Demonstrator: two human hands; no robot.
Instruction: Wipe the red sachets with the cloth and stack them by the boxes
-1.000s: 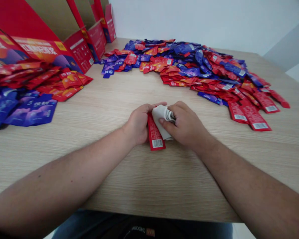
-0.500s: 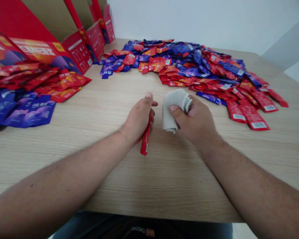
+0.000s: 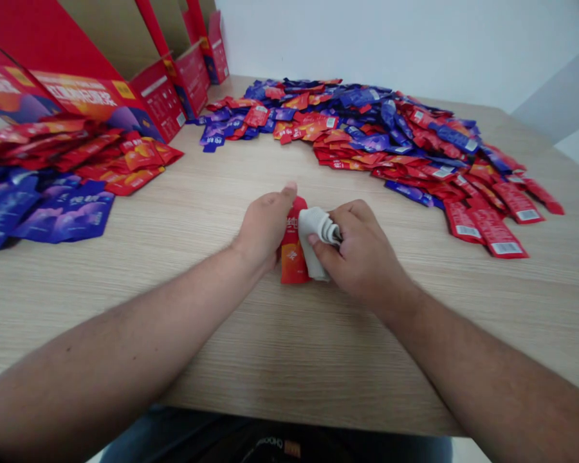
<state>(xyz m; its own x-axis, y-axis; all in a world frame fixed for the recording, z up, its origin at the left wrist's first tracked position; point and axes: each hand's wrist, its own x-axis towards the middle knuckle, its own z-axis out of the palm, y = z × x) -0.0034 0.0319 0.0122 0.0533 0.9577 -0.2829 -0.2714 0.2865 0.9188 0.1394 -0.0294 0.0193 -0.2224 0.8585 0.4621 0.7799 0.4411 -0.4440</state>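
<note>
The red sachet (image 3: 293,257) is between the two hands, above the wooden surface (image 3: 318,360), its printed orange-and-red front showing. The left hand (image 3: 265,225) grips it along its left edge, thumb pointing up. The right hand (image 3: 361,247) clutches a folded pale cloth (image 3: 313,247), which presses against the sachet's right side.
</note>
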